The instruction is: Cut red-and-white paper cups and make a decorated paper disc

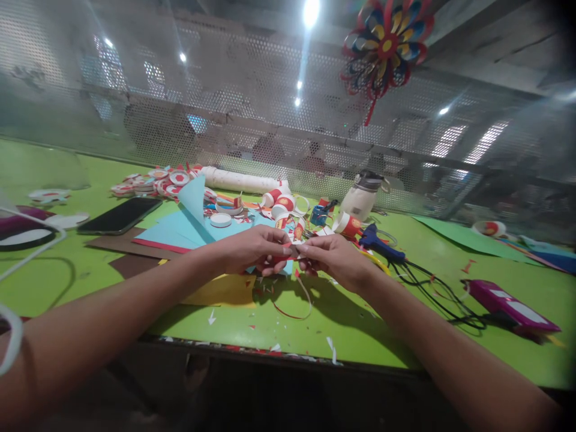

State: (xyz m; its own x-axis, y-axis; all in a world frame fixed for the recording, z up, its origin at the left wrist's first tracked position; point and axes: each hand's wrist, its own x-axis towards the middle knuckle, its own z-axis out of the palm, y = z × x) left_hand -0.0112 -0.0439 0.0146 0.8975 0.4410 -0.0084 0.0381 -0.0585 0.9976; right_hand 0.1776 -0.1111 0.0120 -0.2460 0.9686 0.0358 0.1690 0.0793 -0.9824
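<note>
Over the middle of the green table, my left hand (252, 247) and my right hand (337, 258) meet with fingertips nearly touching. Both pinch a small red-and-white paper piece (294, 252); my fingers cover much of it. Below them a thin curled paper strip (309, 303) lies among tiny scraps. Just behind my hands are light blue paper sheets (173, 231) and red-and-white paper cups (283, 207), some of them cut. A blue glue gun (382, 243) rests to the right of my right hand.
A black phone (120, 216) and brown paper (130, 243) lie left. A pile of paper rings (166, 180), a white roll (243, 179) and a pale jug (361, 195) stand behind. Black cables (432, 294) run to a magenta box (513, 306). A paper flower (387, 45) hangs above.
</note>
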